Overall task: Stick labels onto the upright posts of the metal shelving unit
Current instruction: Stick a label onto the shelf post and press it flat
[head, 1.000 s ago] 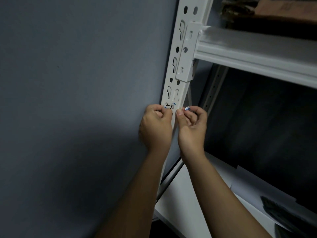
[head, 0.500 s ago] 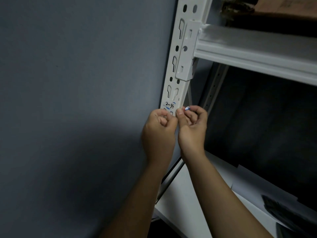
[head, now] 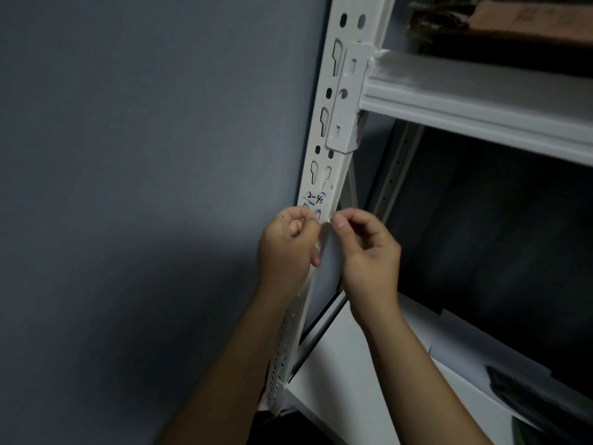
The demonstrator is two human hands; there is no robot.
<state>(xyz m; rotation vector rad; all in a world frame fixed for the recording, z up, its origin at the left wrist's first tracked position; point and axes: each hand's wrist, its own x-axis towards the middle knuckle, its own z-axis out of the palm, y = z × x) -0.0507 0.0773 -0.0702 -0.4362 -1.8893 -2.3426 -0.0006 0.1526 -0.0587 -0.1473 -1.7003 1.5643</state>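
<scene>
Since the wall (head: pixel 128 187) sits right beside the shelving unit, the person's working the front face of the white upright post (head: pixel 333 123) from an angle, arms reaching up from below. Largest to smallest, roughly: grey wall on the left, then the post w/ its keyhole slots, then the horizontal beam (head: pixel 481 104) clipped onto it by a bracket, w/ cardboard stuff on the shelf above. A lower shelf (head: pixel 353 364) shows under the arms.

Label (head: pixel 316 198) reading "2-4" is stuck on the post face just below a pair of slots and just above both hands, prob placed there bc it's a flat bit at reach height.

Left hand (head: pixel 287 242) is curled w/ fingertips at the post just under the label, looks like it's pinching something small but I can't tell what. Right hand (head: pixel 365 248) has thumb and forefinger pinched together at the post's edge, other fingers loosely curled; whatever's in that pinch is too small to make out. My guess is backing or the next label, not sure tbh.

Vs half a sec ago: the hands have dropped a little and spread apart, so more of the label shows. A small blue-white bit was at the right fingertips then, can't spot it now.
</scene>
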